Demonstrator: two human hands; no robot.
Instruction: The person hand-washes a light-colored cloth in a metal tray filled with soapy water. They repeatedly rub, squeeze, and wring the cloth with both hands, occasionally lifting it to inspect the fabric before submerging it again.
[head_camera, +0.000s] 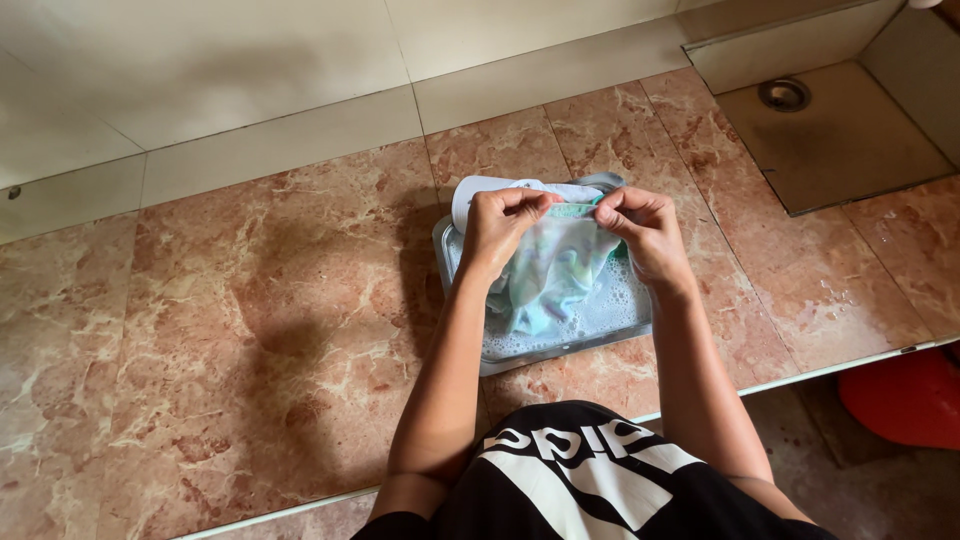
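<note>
Reddish marble floor (250, 320) carries a soapy tray (620, 325). Above the tray, left hand (497, 228) and right hand (640, 225) pinch a wet pastel cloth (555, 270) taut. Likely risks: suds slopping past the tray's rim, or the slick cloth slipping free.

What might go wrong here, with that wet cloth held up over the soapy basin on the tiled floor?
1. The cloth hangs from the left hand and right hand above the basin; drips or suds may land on the marble floor and make it slippery.
2. The basin is shallow and full of foam, so dropping the cloth back in may splash over its rim.
3. Pulling the edge taut between both hands may stretch the thin fabric.
</note>
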